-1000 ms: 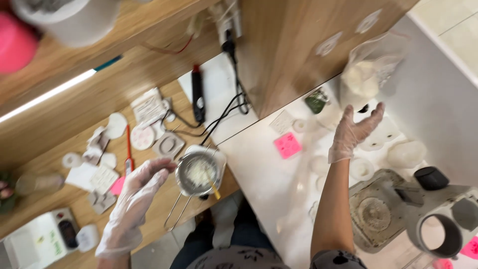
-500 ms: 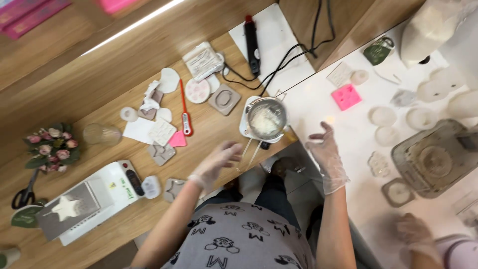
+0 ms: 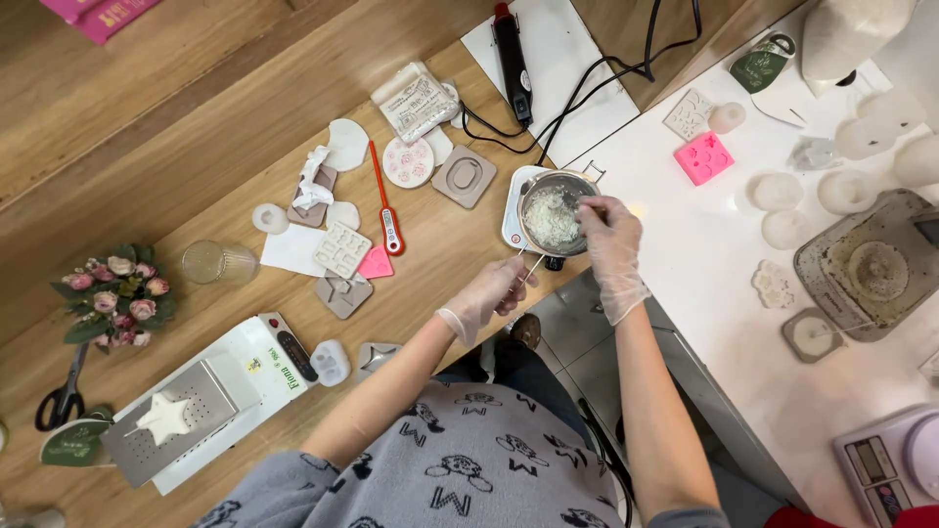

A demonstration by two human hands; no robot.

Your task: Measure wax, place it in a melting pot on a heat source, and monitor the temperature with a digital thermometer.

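A small metal pot with pale flakes is seen on a white heating plate at the edge of the wooden bench. Its wire handle is gripped by the gloved left hand. The gloved right hand is closed on a thin stirrer over the rim. For good stirring, the pot should be kept steady and the flakes moved slowly, so that nothing is spilled. One pot, one red thermometer, one pink mould and one pair of scissors are counted.
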